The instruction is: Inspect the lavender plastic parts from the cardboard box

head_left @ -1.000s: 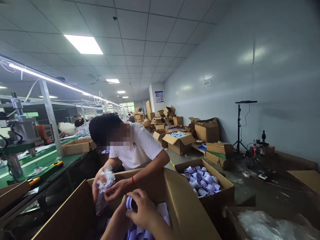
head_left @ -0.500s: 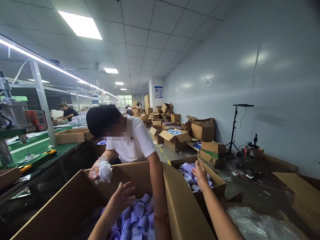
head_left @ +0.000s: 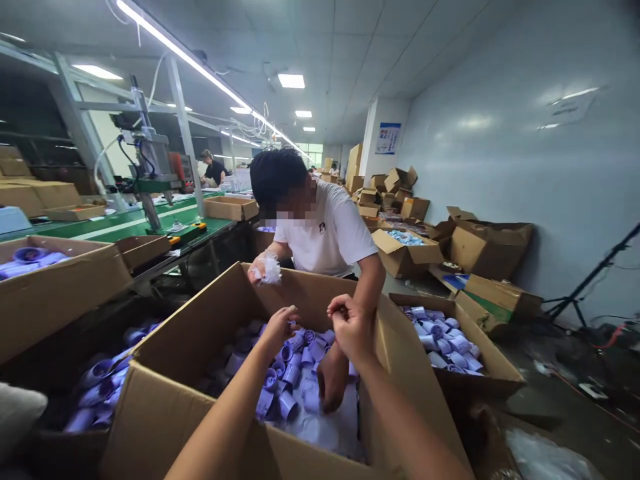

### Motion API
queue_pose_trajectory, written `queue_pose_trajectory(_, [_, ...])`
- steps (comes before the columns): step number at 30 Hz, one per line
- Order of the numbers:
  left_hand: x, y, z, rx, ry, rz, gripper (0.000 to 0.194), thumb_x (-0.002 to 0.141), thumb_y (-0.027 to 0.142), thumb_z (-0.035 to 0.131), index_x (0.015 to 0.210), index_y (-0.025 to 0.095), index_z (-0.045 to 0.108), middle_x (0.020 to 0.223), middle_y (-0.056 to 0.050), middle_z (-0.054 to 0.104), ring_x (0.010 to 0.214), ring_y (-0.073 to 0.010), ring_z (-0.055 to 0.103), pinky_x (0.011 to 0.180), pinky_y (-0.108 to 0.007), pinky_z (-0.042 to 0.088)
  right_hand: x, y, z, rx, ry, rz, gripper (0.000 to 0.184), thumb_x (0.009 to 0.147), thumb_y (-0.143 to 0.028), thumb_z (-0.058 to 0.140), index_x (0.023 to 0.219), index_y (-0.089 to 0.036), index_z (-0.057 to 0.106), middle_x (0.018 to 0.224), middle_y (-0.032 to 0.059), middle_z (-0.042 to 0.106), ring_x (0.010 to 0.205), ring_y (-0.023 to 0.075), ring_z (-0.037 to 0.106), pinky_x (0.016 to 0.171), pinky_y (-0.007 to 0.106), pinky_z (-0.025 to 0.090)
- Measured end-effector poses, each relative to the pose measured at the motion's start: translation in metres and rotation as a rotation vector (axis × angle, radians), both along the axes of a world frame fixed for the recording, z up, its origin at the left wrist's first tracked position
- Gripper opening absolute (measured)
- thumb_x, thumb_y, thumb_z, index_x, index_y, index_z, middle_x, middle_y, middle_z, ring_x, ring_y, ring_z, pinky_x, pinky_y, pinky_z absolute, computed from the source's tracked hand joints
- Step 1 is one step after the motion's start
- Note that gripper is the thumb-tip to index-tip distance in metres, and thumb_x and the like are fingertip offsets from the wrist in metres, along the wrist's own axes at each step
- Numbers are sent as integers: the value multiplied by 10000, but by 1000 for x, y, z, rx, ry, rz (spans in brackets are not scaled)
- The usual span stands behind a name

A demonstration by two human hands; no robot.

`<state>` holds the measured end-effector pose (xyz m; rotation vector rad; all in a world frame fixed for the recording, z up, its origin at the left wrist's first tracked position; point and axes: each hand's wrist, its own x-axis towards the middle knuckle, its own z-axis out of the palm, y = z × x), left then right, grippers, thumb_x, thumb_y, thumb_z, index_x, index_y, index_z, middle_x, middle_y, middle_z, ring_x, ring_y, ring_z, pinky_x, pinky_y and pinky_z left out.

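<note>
My left hand (head_left: 281,327) is above the large cardboard box (head_left: 173,393), holding nothing, its fingers loosely bent and apart. My right hand (head_left: 354,328) is over the box's right side, in front of the co-worker's forearm. Its fingers are curled in, and I see nothing in them. Below lie many short, light-purple plastic cups or tubes (head_left: 287,404), beside a sheet of whitish film or paper (head_left: 320,432). A co-worker's hand (head_left: 333,380) reaches down among them. The co-worker's other hand (head_left: 257,268) holds a crumpled clump of clear plastic (head_left: 271,268).
The co-worker (head_left: 325,230) leans over the far side. More purple parts fill boxes at right (head_left: 500,373) and left (head_left: 60,293). A workbench with a press machine (head_left: 153,160) runs along the left. A tripod (head_left: 595,277) stands by the wall.
The view has turned left and down. My hands have come closer together over the large box. My right hand has left the right-hand box, its fingers curling. The co-worker's lowered hand now shows.
</note>
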<state>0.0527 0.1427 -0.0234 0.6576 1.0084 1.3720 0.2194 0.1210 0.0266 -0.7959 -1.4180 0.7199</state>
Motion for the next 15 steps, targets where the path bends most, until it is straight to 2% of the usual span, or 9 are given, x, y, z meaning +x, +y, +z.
queue_pose_trajectory(3, [-4, -3, 4, 42, -30, 74, 242, 692, 280, 689, 847, 171, 537, 637, 40, 564, 456, -71, 514, 445, -190, 333, -26, -11, -17, 5, -131, 81, 202, 558, -134, 366, 621, -205, 544, 527, -46, 506, 524, 109, 484, 540, 221, 372])
queue_pose_trajectory(7, [-7, -2, 13, 106, -69, 146, 251, 667, 277, 683, 841, 182, 530, 640, 60, 549, 462, -46, 486, 470, -183, 358, -21, -13, -40, -123, -181, 134, 240, 483, -136, 348, 605, -203, 544, 472, -69, 407, 470, 101, 400, 489, 216, 299])
queue_pose_trajectory(12, [-2, 7, 14, 110, -22, 161, 243, 653, 278, 694, 799, 176, 528, 612, 62, 528, 450, -45, 468, 468, -191, 351, -5, -5, -47, -309, -75, 63, 179, 457, -153, 353, 564, -204, 487, 492, -67, 387, 496, 98, 361, 489, 209, 278])
queue_pose_trajectory(15, [3, 10, 10, 62, 76, 137, 242, 644, 288, 686, 778, 172, 522, 602, 55, 525, 446, -53, 467, 460, -194, 343, -8, -6, -48, -388, -52, 128, 174, 428, -156, 343, 545, -207, 461, 470, -75, 342, 488, 95, 323, 467, 203, 239])
